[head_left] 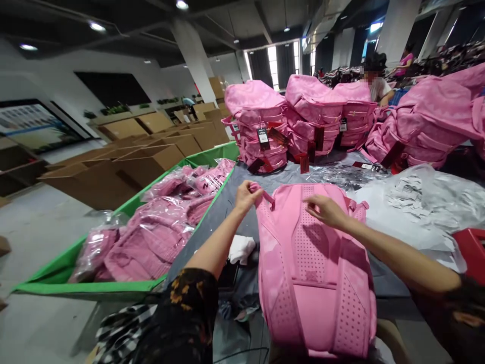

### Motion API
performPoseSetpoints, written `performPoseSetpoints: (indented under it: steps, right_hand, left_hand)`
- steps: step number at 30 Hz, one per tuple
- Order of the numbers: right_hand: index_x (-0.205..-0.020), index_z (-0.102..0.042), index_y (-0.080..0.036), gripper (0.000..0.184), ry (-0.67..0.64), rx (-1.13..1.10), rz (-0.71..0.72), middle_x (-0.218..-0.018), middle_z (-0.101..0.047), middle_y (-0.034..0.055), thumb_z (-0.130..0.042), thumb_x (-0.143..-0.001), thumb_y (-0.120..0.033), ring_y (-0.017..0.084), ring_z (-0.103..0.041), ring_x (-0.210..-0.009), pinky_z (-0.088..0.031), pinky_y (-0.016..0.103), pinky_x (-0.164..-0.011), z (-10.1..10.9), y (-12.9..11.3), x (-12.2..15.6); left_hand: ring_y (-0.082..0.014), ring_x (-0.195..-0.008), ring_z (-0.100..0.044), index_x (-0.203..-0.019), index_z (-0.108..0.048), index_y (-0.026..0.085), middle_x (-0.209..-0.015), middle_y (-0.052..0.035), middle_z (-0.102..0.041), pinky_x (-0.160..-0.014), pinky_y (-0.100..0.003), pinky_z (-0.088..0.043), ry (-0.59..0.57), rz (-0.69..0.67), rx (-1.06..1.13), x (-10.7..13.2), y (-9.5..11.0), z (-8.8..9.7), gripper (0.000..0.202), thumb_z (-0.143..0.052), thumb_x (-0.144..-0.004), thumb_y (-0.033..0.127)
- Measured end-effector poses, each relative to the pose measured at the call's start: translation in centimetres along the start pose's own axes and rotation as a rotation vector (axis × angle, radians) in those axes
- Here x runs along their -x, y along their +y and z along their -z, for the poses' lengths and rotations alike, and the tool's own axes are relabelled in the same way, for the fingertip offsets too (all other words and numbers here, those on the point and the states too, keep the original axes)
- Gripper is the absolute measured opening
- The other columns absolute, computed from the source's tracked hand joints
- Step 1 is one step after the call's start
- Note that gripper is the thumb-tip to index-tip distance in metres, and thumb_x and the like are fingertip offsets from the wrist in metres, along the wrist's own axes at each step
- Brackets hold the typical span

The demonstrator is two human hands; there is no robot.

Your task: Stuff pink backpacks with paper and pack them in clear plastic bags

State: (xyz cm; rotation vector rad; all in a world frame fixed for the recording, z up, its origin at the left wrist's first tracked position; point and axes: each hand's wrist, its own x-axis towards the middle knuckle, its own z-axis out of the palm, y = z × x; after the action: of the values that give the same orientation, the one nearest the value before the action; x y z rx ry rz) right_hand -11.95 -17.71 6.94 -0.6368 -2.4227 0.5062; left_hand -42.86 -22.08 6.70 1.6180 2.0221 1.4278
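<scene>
A pink backpack lies back-side up on the grey table in front of me, its padded straps facing me. My left hand is closed in a pinch on the backpack's top-left corner near the handle loop. My right hand rests on the upper back panel, fingers curled against the fabric; whether it grips anything is unclear.
A green bin on the left holds several pink backpacks in clear bags. Stacks of pink backpacks stand at the table's far side. Clear plastic bags lie at right, a red object at the right edge. Cardboard boxes fill the left background. A person works behind the stacks.
</scene>
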Motion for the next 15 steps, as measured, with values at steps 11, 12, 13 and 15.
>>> performPoseSetpoints:
  steps: [11,12,13,15]
  right_hand:
    - [-0.096,-0.07,-0.013,0.017,-0.482,0.255,0.55,-0.096,-0.073,0.01,-0.053,-0.094,-0.01,0.019,-0.065,-0.09,-0.049,0.031,-0.084,-8.3,-1.2,-13.8]
    - [-0.098,-0.069,-0.014,0.019,-0.467,0.313,0.549,-0.096,-0.072,0.0104,-0.05,-0.097,-0.011,0.02,-0.064,-0.088,-0.048,0.031,-0.081,-8.1,-1.4,-13.5]
    - [-0.101,-0.068,-0.014,0.021,-0.433,0.361,0.533,-0.097,-0.071,0.0112,-0.047,-0.098,-0.012,0.02,-0.063,-0.088,-0.047,0.031,-0.079,-7.7,-1.5,-13.0]
    - [-0.107,-0.066,-0.014,0.023,-0.351,0.401,0.435,-0.101,-0.07,0.0129,-0.043,-0.1,-0.013,0.021,-0.063,-0.086,-0.046,0.03,-0.075,-7.3,-1.7,-11.9]
  left_hand:
    - [-0.0131,-0.067,-0.061,-0.082,-0.064,0.02,-0.075,-0.0006,-0.068,-0.069,-0.025,-0.052,-0.099,-0.34,0.059,6.6,2.5,0.9,0.023,-0.074,-0.074,0.039]
    - [-0.0123,-0.064,-0.06,-0.081,-0.063,0.019,-0.073,0.0001,-0.067,-0.065,-0.024,-0.051,-0.063,-0.287,0.121,6.9,2.4,0.9,0.027,-0.077,-0.071,0.041]
    - [-0.0114,-0.061,-0.059,-0.08,-0.062,0.019,-0.071,0.0009,-0.065,-0.062,-0.023,-0.05,-0.01,-0.219,0.199,7.0,2.3,0.8,0.032,-0.079,-0.068,0.042]
    - [-0.0095,-0.057,-0.056,-0.079,-0.058,0.018,-0.068,0.0027,-0.062,-0.058,-0.021,-0.048,0.105,-0.081,0.356,7.0,2.4,0.4,0.038,-0.081,-0.064,0.044]
